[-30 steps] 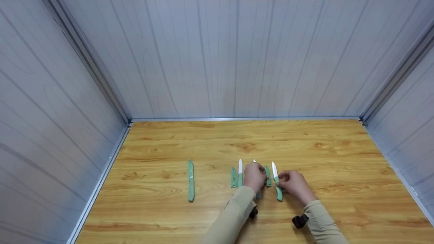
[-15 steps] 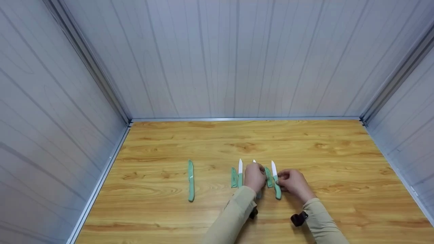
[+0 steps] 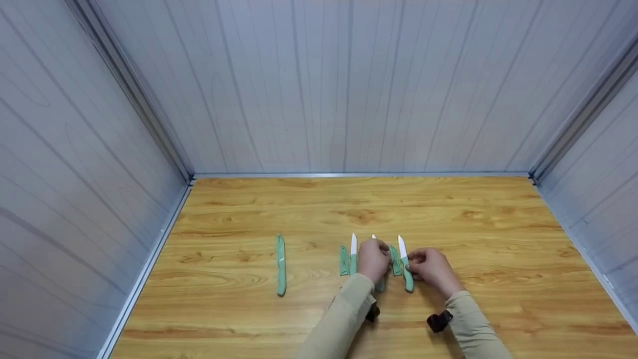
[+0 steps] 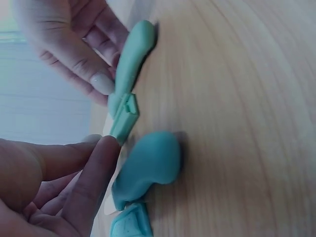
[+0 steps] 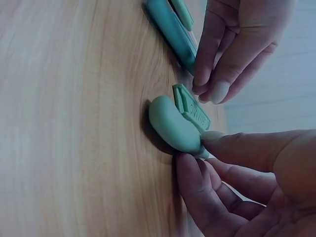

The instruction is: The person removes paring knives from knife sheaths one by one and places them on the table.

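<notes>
Side by side on the wooden table lie paring knives with white blades and green handles, and their green sheaths. My right hand (image 3: 432, 269) pinches the handle of the rightmost paring knife (image 5: 173, 126) between thumb and fingers, its blade pointing away. Just left of that knife lies a green blade sheath (image 3: 395, 260) with raised lettering. My left hand (image 3: 374, 259) has thumb and index fingertip together at this sheath's left edge. Beneath the left hand, a bluish-green knife (image 4: 150, 160) is mostly hidden in the head view, only its blade tip and handle end showing.
Left of my left hand lie another bare knife (image 3: 353, 252) and a sheath (image 3: 344, 261). Farther left is a sheathed knife (image 3: 281, 267) by itself. Pale panel walls (image 3: 319, 89) enclose the back and sides of the table (image 3: 224, 319).
The right hand has shifted its knife slightly left and away from me, bringing it straighter. The sheath beside it has tilted a little and shows more of its face. The left hand barely moves.
</notes>
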`<state>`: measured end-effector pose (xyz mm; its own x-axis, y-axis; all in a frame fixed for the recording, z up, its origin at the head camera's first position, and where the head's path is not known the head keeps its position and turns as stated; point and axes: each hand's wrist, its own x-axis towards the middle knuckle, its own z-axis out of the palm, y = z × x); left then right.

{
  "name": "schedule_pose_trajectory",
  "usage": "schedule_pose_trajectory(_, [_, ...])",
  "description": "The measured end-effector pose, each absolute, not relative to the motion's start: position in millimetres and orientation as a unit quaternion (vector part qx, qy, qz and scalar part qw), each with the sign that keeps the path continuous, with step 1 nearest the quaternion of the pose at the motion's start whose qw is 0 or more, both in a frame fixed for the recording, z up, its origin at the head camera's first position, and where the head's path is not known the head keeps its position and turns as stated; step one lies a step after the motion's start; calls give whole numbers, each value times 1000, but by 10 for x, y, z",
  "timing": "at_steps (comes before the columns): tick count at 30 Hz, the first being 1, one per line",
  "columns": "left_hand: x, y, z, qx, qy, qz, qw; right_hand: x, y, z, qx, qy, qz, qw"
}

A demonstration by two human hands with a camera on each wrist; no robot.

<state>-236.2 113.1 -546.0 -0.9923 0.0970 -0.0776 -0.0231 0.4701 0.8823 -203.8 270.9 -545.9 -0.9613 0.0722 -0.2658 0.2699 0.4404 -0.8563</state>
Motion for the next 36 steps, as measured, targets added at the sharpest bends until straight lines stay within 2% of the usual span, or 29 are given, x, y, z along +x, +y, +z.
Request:
schedule_pose_trajectory(8, [-2327,1044,-5418,12,807,585,75,-1982,2765,-5437,103,853,-504,90])
schedule_pose_trajectory(13, [-2257,958,-5397,23,794,604,66,-1936,2784,-5402,95,857,-500,86])
schedule_pose_trajectory(19, [-2160,851,-5399,12,756,649,85,-1862,2798,-5356,82,864,-491,82])
schedule_pose_trajectory(36, [-1892,466,-5280,49,731,676,73,-1668,2575,-5101,25,891,-451,51])
